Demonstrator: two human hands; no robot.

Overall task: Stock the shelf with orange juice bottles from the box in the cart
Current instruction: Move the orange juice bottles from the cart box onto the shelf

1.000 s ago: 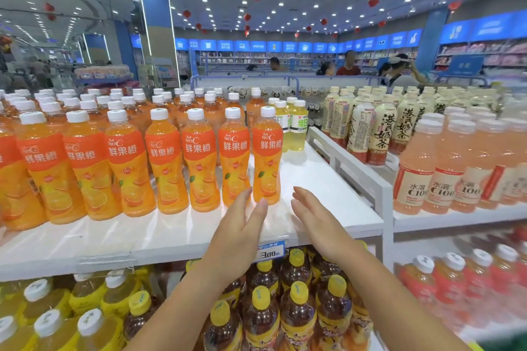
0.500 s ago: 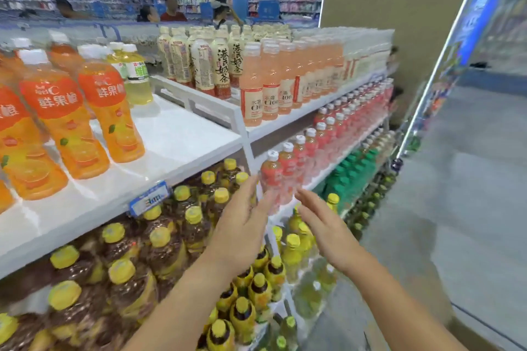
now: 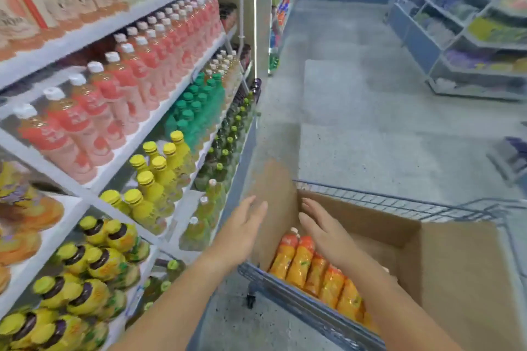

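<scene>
An open cardboard box sits in a wire cart at the lower right. Several orange juice bottles lie in a row along the box's left side. My right hand hovers over the box, fingers straight, just above the nearest bottles and holding nothing. Over the box's raised left flap is my left hand, fingers straight and empty. The shelving unit runs along the left; the orange juice shelf itself is out of view.
Shelves on the left carry pink bottles, green bottles and yellow-capped bottles. A grey floor aisle stretches ahead. More shelving stands at the far right.
The view has swung right and down, from the orange juice shelf to the cart. Both hands have moved from the shelf front to over the box, still empty.
</scene>
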